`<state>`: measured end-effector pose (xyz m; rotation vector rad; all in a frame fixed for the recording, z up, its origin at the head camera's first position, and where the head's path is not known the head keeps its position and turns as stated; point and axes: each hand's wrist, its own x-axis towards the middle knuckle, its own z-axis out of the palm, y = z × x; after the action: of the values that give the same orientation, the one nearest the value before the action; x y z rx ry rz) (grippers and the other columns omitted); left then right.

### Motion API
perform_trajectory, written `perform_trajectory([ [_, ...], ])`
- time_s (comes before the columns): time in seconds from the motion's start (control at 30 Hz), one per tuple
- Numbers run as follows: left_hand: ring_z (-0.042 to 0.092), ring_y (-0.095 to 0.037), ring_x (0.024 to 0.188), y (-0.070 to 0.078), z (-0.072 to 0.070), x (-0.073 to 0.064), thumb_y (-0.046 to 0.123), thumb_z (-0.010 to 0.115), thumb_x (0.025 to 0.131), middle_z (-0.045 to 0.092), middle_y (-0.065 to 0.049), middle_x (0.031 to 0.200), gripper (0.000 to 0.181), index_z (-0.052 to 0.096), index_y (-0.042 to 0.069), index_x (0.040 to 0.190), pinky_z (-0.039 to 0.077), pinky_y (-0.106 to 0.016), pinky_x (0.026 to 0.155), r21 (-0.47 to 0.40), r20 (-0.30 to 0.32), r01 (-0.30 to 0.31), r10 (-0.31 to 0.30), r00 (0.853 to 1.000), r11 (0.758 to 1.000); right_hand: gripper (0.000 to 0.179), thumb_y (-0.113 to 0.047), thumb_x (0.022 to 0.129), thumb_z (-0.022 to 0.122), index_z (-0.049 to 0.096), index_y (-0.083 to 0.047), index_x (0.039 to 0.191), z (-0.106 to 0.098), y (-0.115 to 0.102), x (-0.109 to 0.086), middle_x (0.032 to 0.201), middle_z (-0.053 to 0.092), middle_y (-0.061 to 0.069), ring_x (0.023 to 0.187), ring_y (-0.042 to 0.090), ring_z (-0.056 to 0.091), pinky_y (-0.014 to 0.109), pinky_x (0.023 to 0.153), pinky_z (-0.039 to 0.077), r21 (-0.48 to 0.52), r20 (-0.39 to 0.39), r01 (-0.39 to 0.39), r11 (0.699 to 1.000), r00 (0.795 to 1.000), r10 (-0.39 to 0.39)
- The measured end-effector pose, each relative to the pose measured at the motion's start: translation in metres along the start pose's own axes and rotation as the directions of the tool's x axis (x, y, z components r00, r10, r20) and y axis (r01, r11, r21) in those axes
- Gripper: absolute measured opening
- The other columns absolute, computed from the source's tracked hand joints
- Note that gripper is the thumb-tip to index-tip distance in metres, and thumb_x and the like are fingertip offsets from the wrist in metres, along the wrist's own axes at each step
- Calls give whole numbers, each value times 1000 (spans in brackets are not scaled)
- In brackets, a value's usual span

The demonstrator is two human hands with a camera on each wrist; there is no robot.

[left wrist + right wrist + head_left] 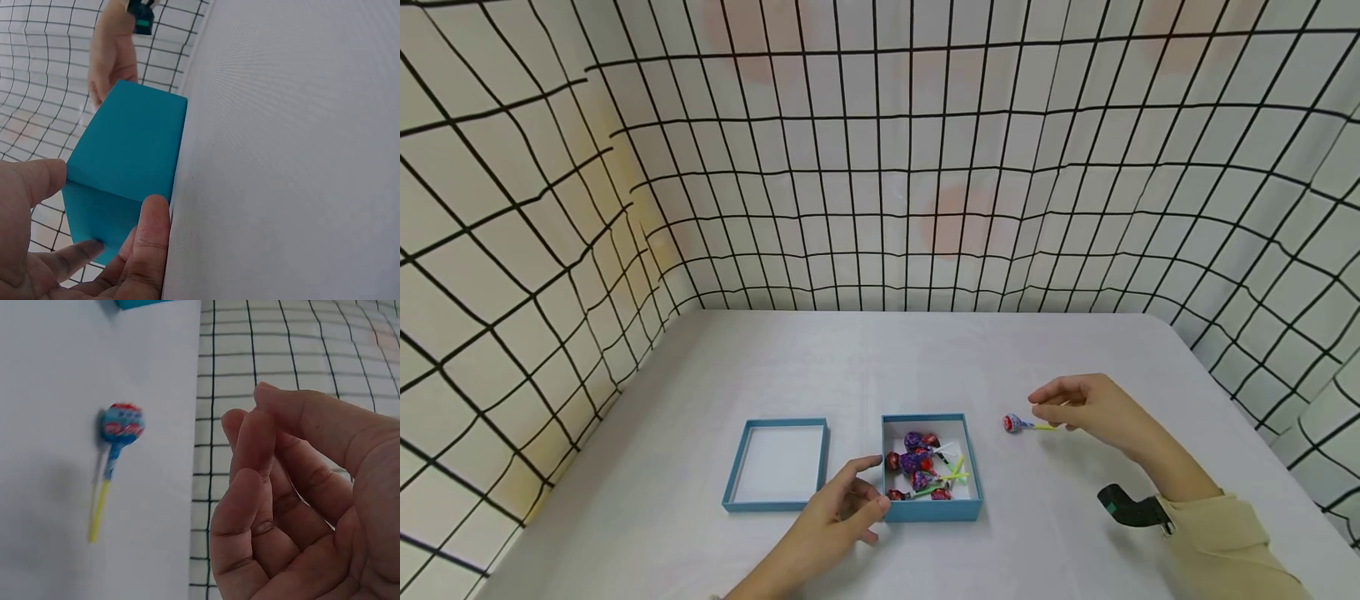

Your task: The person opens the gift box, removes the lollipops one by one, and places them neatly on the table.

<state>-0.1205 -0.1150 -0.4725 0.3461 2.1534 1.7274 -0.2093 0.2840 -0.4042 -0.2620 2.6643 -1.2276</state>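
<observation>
A blue-wrapped lollipop (pixel 1012 423) with a red-marked head and a yellow stick lies on the table, right of the blue box. Above its stick hovers my right hand (pixel 1078 402), fingers loosely bent and holding nothing. In the right wrist view, that hand (pixel 294 494) has its thumb tip against the index finger, apart from the lollipop (pixel 122 425). Several lollipops (pixel 917 461) in purple and red wrappers lie inside the open blue box (pixel 932 511). My left hand (pixel 842 508) rests its fingers at the box's left side. The left wrist view shows its fingertips against the blue wall (pixel 128 140).
To the left of the box lies a blue-rimmed lid (pixel 775 506) with its white inside facing up. A white cloth covers the table (pixel 820 358). White walls with a black grid (pixel 895 167) stand behind and on both sides.
</observation>
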Motion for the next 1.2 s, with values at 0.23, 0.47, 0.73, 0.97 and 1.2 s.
perform_trajectory([
  [0.23,69,-18,93,-1,-1,1,32,66,109,65,-10,114,60,44,10,160,66,-27,74,4,6,-2,2,1000,1000,23,-28,97,81,80,-12,114,6,-35,8,105,78,1,85,23,70,30,72,58,-74,71,106,992,992,-101],
  [0.47,70,-20,94,0,-1,2,33,66,109,65,-10,113,60,44,12,160,66,-26,75,10,14,-2,1,1000,1000,15,-23,96,82,80,-14,109,20,-54,16,104,79,1,79,21,71,29,69,59,-79,147,169,982,977,-156],
  [0.73,70,-19,92,-1,-1,2,32,66,109,65,-10,112,60,44,11,160,66,-27,74,-2,10,6,-6,1000,1000,12,-15,97,78,80,-8,107,34,-75,27,104,79,5,70,14,66,27,60,58,-83,234,210,974,954,-186],
  [0.97,69,-19,92,-2,-1,1,29,65,109,65,-9,112,60,43,9,161,67,-28,74,-15,14,-7,7,1000,1000,10,-15,96,80,80,-12,106,43,-85,34,102,78,1,67,13,64,29,54,51,-134,276,212,968,946,-169],
  [1.2,69,-20,92,0,-1,1,30,66,109,65,-10,111,60,44,9,160,66,-27,74,-7,9,-5,5,1000,1000,12,-13,95,81,81,-9,106,48,-92,36,101,78,0,67,15,66,30,62,53,-164,315,234,958,933,-173],
])
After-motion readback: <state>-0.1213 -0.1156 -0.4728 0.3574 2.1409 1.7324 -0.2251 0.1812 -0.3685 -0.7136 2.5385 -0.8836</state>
